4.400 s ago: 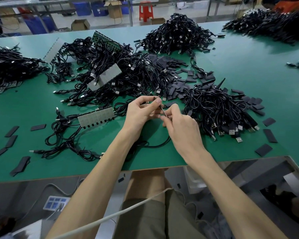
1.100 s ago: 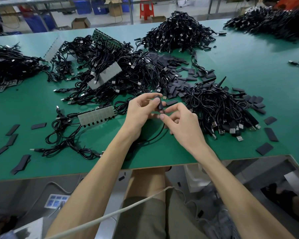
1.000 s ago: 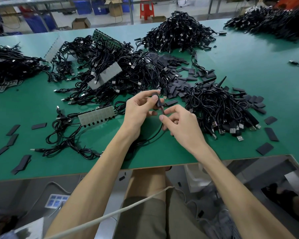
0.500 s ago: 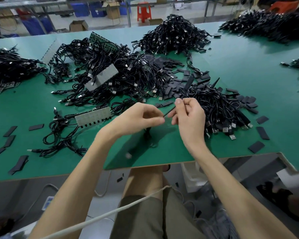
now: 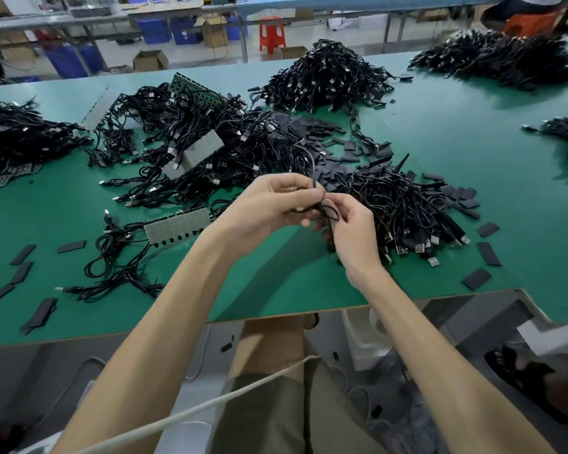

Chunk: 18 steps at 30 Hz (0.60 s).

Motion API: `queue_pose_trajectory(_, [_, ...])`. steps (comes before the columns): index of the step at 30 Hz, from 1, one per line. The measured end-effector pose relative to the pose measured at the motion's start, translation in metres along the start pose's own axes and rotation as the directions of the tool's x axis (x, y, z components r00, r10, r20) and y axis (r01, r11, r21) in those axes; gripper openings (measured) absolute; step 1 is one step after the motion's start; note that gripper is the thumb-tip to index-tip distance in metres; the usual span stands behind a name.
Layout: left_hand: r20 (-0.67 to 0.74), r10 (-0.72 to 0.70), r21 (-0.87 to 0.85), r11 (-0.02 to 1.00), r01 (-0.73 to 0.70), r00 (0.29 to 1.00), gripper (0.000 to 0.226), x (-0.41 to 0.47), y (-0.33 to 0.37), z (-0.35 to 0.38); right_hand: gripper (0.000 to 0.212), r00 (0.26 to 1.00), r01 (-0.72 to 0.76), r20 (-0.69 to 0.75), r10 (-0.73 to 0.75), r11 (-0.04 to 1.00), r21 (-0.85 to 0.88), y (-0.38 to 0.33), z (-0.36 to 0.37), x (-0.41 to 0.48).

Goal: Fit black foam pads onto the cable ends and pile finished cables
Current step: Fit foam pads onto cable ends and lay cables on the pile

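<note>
Cable heaps (image 5: 397, 204) crowd ahead (nearside tabletop (image 5: 276, 286) seemingly open).

The table (image 5: 440, 178) is green, and the cables (image 5: 391, 204) and foam pads (image 5: 476, 278) on it are black. Behind stand a red stool (image 5: 272, 32) and blue bins (image 5: 154, 30).

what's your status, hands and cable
Left hand and right hand both gripping one cable. Foam pad on its end not visible. Cable pile close right, nothing blocking.
</note>
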<state>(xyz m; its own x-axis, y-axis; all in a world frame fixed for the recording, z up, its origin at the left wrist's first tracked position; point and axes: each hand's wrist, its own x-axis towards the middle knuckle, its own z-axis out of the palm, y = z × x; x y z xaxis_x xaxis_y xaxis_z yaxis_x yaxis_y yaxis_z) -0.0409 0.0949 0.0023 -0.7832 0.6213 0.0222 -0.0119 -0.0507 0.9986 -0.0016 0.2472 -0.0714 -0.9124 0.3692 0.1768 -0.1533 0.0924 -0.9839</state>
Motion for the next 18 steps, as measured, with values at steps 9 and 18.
queue_pose_trajectory(9, [-0.138, -0.114, -0.04, 0.993, 0.11, 0.984, 0.028, 0.064, 0.007, 0.052, 0.019, 0.978, 0.007, 0.205, 0.038, 0.977, -0.215, -0.001, 0.0, -0.005])
queue_pose_trajectory(18, [-0.151, 0.107, 0.494, 0.869, -0.018, 0.983, 0.027, 0.046, -0.007, 0.033, 0.02, 0.978, 0.045, 0.209, -0.001, 0.977, -0.209, 0.001, 0.0, -0.003])
